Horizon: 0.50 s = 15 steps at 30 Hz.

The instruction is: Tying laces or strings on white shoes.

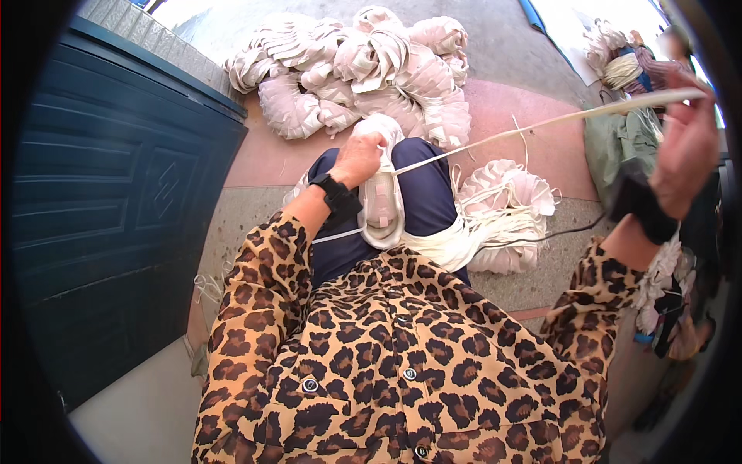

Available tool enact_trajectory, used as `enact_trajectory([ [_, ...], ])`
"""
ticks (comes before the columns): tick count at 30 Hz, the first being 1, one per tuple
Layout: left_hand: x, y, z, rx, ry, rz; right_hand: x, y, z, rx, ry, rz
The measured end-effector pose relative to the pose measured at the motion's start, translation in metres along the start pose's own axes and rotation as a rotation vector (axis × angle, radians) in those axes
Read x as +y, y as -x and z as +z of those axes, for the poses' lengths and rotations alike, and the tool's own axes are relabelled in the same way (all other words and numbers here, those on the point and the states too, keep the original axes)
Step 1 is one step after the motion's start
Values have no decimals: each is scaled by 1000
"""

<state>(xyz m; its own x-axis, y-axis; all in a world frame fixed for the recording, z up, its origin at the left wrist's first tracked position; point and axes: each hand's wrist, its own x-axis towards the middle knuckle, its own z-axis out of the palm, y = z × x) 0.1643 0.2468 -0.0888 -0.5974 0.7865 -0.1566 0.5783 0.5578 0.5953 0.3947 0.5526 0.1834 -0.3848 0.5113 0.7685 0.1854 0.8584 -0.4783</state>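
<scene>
A pale shoe upper [381, 207] lies lengthwise on my lap between my thighs. My left hand [360, 160] is closed on its far part. From the upper a white shoelace [510, 134] runs taut up to the right. Out at the far right, my right hand [683, 151], slightly blurred, is raised and closed around the end of that lace. A hank of loose cream laces [440, 244] lies over my right thigh and spills onto the pile beside it. Another lace end [337, 236] sticks out left of the upper.
Ahead on the floor is a large heap of bundled pale uppers [371, 66]. Beside my right knee sits another bundle [506, 193]. A dark blue door [131, 201] stands close on my left. At the right are a green sack [618, 151] and a person amid more bundles [645, 66].
</scene>
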Motion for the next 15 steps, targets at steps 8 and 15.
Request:
enact_trajectory([
  [8,-29,40,-7,-74,-101,69,-57,267,210,-1275,-712,511],
  [15,-41,40,-3,2,145,-5,-98,320,237,-954,-69,0],
])
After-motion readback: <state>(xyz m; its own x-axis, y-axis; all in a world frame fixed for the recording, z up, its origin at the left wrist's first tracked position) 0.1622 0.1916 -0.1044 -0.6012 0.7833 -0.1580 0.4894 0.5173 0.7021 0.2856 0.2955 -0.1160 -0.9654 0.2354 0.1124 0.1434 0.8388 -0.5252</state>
